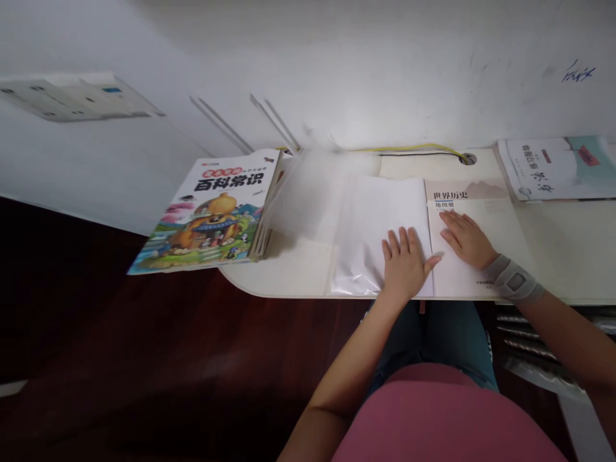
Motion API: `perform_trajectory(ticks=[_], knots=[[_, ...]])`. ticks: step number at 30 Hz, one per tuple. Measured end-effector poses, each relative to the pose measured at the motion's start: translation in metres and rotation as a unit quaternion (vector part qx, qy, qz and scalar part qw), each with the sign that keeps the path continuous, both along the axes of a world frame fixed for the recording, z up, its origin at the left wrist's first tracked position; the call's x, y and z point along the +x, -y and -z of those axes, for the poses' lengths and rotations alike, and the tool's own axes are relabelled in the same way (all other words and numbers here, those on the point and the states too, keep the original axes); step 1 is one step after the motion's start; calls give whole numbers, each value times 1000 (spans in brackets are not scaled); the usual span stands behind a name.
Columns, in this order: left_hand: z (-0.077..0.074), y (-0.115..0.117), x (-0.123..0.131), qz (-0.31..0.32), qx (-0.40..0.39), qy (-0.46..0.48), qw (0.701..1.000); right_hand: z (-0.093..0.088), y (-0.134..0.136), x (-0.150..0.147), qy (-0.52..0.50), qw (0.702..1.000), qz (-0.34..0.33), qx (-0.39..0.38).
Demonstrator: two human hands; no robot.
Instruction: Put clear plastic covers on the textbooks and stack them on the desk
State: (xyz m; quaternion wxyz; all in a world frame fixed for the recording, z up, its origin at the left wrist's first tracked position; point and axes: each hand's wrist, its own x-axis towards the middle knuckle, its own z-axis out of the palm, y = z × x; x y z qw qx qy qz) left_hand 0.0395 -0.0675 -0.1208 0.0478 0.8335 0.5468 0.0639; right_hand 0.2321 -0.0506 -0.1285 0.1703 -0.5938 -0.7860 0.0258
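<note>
My left hand [405,263] lies flat, fingers spread, on a white sheet in a clear plastic cover [370,218] on the desk. My right hand [466,239], wearing a grey wrist band, rests open with fingers stretched on a pale book with black Chinese title print [486,212], which lies just right of the white sheet. Neither hand grips anything.
A colourful children's book [212,215] tops a stack that overhangs the desk's left end. Booklets [553,168] lie at the far right. A yellow cable [414,149] runs along the wall to a desk hole. The curved desk edge [279,292] is near; dark floor is below.
</note>
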Motion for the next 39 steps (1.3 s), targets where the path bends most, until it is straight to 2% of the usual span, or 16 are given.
perform_trajectory(ticks=[10, 16, 20, 21, 22, 24, 27, 30, 35, 37, 39], knots=[[-6, -5, 3, 5, -11, 14, 1000, 3, -1, 3, 14, 1000, -6, 5], [1, 17, -27, 15, 28, -9, 999, 3, -1, 3, 34, 999, -13, 7], [-2, 25, -56, 73, 70, 54, 993, 1, 3, 2, 63, 998, -9, 3], [-4, 24, -65, 69, 87, 69, 991, 0, 3, 1, 70, 997, -11, -2], [-5, 21, -75, 43, 104, 78, 991, -1, 4, 0, 77, 997, -14, -7], [-6, 13, -96, -53, 114, 77, 989, -4, 4, -3, 90, 995, -23, -23], [-4, -1, -125, -159, 72, 63, 983, -7, 7, -16, 107, 992, -50, -52], [-1, -12, -141, -177, 35, 78, 980, -7, 22, -39, 109, 988, -90, -56], [-6, -26, -153, -203, -30, 184, 961, 2, 73, -78, 71, 987, -145, -5], [-18, -30, -157, -205, -71, 287, 933, 6, 89, -88, 51, 989, -137, 10], [-38, -30, -156, -192, -102, 426, 878, 9, 98, -94, 21, 994, -106, 25]])
